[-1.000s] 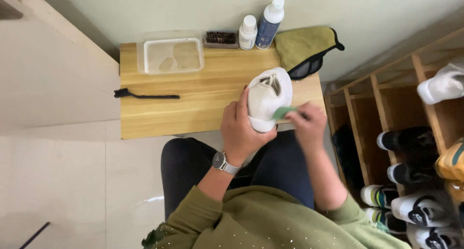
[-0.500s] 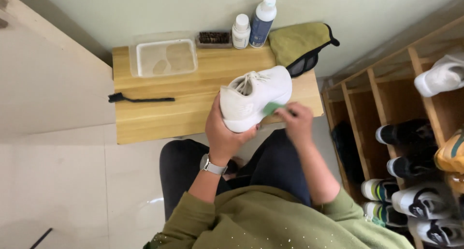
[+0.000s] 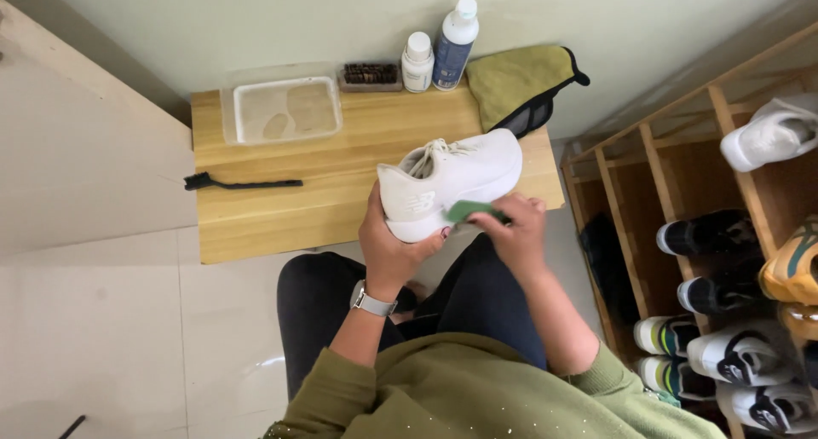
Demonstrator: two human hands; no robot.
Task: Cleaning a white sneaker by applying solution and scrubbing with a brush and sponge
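A white sneaker (image 3: 460, 179) lies on its side above my lap, at the front edge of a low wooden table (image 3: 290, 209). My left hand (image 3: 388, 243) grips its heel end from below; a watch sits on that wrist. My right hand (image 3: 515, 230) presses a small green pad (image 3: 467, 210) against the sole edge of the sneaker.
On the table stand a clear plastic tub of cloudy water (image 3: 283, 109), a black thin brush (image 3: 239, 182), a bristle brush (image 3: 370, 75), two bottles (image 3: 439, 47) and a green cloth (image 3: 520, 85). A wooden shoe rack (image 3: 724, 234) full of sneakers stands at the right.
The sneaker has turned from toe-up to lying sideways, its side now facing me. My right hand with the green pad stays on the sole edge.
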